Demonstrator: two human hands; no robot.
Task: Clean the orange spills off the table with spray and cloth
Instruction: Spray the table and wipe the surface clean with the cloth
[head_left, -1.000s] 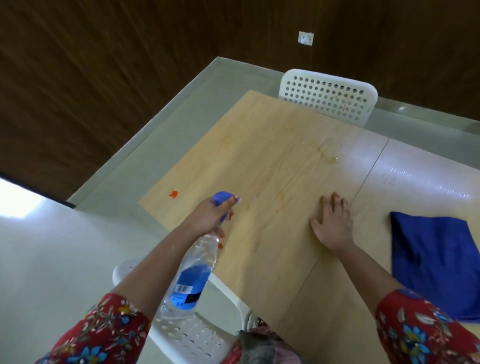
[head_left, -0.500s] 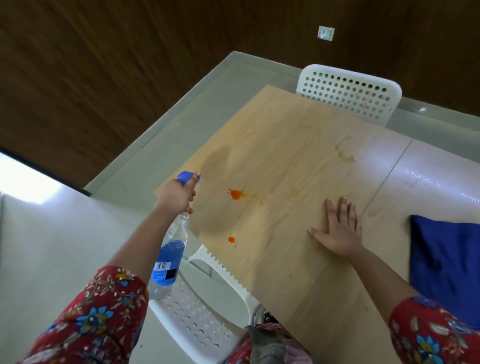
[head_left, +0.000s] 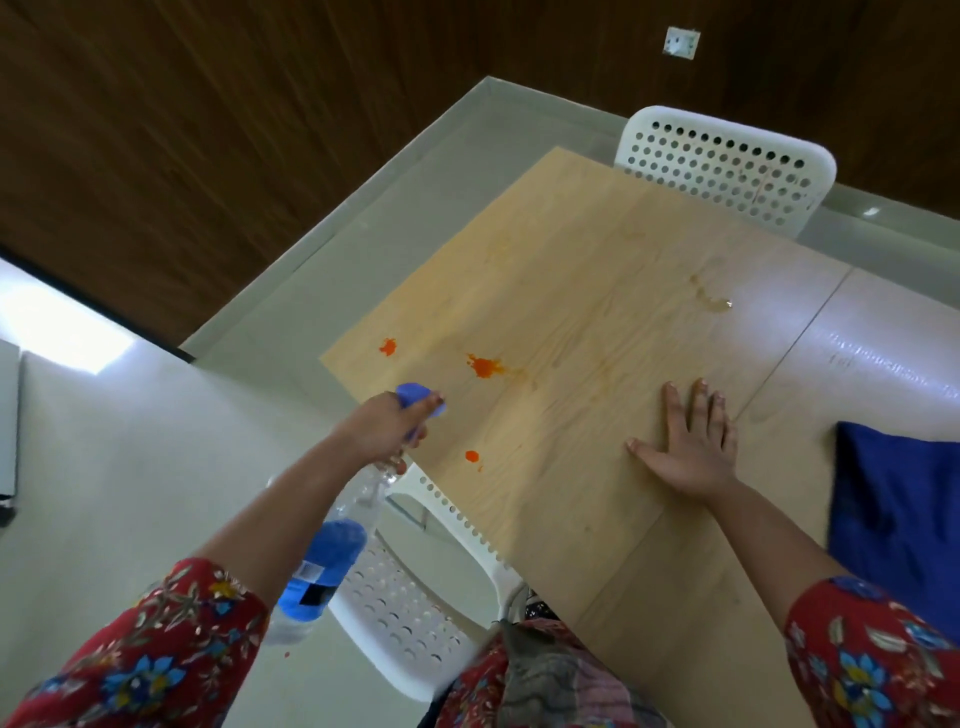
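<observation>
My left hand (head_left: 382, 431) grips a clear spray bottle (head_left: 332, 551) with a blue label and blue head at the table's left edge, nozzle toward the spills. Three orange spills lie on the light wooden table (head_left: 597, 332): a large one (head_left: 485, 367), a smaller one (head_left: 387, 347) near the corner, and a small dot (head_left: 471, 457) close to the front edge. A faint wet streak (head_left: 711, 299) shines farther back. My right hand (head_left: 691, 447) rests flat and open on the table. A blue cloth (head_left: 898, 525) lies at the right, partly cut off by the frame.
A white perforated chair (head_left: 727, 166) stands at the table's far end. Another white perforated chair (head_left: 410, 603) is tucked under the near left edge, below the bottle. Pale floor lies to the left, with dark wood-panelled walls behind.
My left hand with the bottle has moved right, back over the table's edge near the spills. A third spill near the corner has come into view. My right hand stays flat.
</observation>
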